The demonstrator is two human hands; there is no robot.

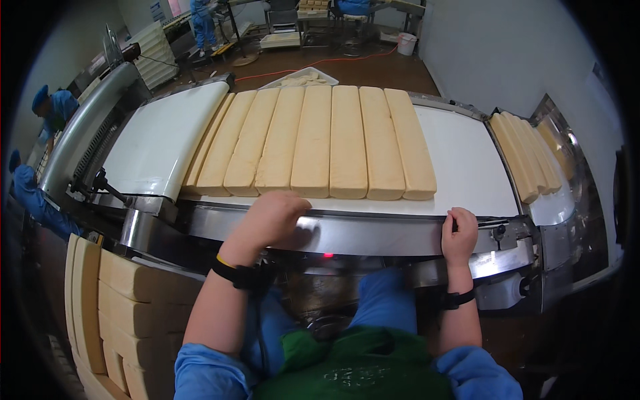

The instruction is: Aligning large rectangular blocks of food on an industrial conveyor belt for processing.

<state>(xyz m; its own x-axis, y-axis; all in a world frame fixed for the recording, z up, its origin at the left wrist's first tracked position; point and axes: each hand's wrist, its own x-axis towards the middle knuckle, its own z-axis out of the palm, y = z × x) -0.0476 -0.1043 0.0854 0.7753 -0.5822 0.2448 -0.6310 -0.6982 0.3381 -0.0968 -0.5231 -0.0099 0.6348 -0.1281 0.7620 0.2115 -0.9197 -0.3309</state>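
Observation:
A row of several long, pale beige blocks lies side by side on the white belt of a steel machine. My left hand is just in front of the blocks, over the near metal rail, with fingers curled down and their tips hidden. My right hand is at that rail's edge, right of the blocks, with fingers bent closed; whether they grip the edge or anything else is unclear. Both forearms come up from below, with black bands at the wrists.
More blocks lie on the right conveyor section, and others are stacked at lower left. A steel roller housing and white plate sit left. Co-workers in blue work at left and back. A tray of pieces stands behind.

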